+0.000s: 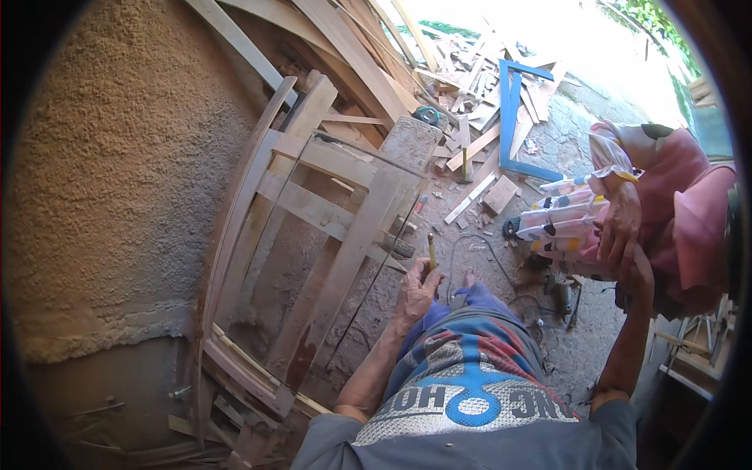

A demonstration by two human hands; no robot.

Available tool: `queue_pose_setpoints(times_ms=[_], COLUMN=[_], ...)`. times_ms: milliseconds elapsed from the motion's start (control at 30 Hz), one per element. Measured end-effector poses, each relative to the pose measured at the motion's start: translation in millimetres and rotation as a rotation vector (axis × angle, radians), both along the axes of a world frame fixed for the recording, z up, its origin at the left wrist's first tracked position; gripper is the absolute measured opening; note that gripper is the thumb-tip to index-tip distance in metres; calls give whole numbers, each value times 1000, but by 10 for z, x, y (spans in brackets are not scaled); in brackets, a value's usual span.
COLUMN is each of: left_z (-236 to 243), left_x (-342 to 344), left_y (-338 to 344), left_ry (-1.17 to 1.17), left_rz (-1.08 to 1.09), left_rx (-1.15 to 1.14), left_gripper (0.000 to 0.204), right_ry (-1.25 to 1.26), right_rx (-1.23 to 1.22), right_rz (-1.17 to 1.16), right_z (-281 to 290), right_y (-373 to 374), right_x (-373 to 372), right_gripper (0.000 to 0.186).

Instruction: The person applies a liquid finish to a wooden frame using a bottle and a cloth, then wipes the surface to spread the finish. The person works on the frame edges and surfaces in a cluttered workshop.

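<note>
My left hand (pixel 418 293) is closed around a short, thin yellow stick-like tool (pixel 432 251) with a rounded dark tip pointing up; its exact kind is unclear. Beside that hand, a wooden chair-like frame (pixel 356 235) of pale slats leans near the wall. Thin dark lines across it look like the edge of a clear pane. My right hand (pixel 636 270) reaches out to the right and meets the hand (pixel 621 223) of another person in pink clothing (pixel 697 204). The hands overlap, so my right fingers and anything between them are hidden.
A rough brown wall (pixel 133 188) rises on the left. Scrap wood (pixel 470 86) covers the far floor, near a blue angular frame (pixel 509 117) and a wood block (pixel 500 194). A dark cord (pixel 493 247) and a power tool (pixel 564 294) lie by the other person.
</note>
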State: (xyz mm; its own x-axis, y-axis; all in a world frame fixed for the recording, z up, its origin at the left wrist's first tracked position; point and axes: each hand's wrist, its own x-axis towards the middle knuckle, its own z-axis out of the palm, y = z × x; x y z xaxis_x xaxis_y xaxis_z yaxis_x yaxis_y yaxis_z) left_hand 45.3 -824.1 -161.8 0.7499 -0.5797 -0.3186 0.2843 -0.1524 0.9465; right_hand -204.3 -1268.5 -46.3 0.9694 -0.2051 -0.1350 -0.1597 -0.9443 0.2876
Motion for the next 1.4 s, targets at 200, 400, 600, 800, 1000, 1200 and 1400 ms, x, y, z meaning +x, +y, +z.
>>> queue_pose_setpoints(times_ms=[200,400,600,800,1000,1200,1400], left_z=[134,-74,-143,-640,-890,-996,-1007], left_x=[-51,-89,57,336,611,709,762], left_y=[-625,-951,-1002,-848,-905,-990,-1102], left_ry=[239,253,313,767,854,821,751], left_rz=[82,232,374,637,815,863,1009], left_rx=[-215,-188,-218,-439,-662,-693,-614], left_gripper=[20,15,22,24,21,23,18], right_ry=[-135,-134,-169,-213,-370,-314,-166], right_rx=[1177,1437,1423,1765,1958,2091,2205], right_rz=[-376,-124,-156,-620,-784,-926,-1045], right_z=[-218,-645,-802,-1201,-1378,-1743,-2017], right_y=[1045,1904,1933,1671,1437,1308,1264], right_x=[1151,1728,2146,2600,2970,3277,3627], right_gripper=[32,34,35,34,32,30,31])
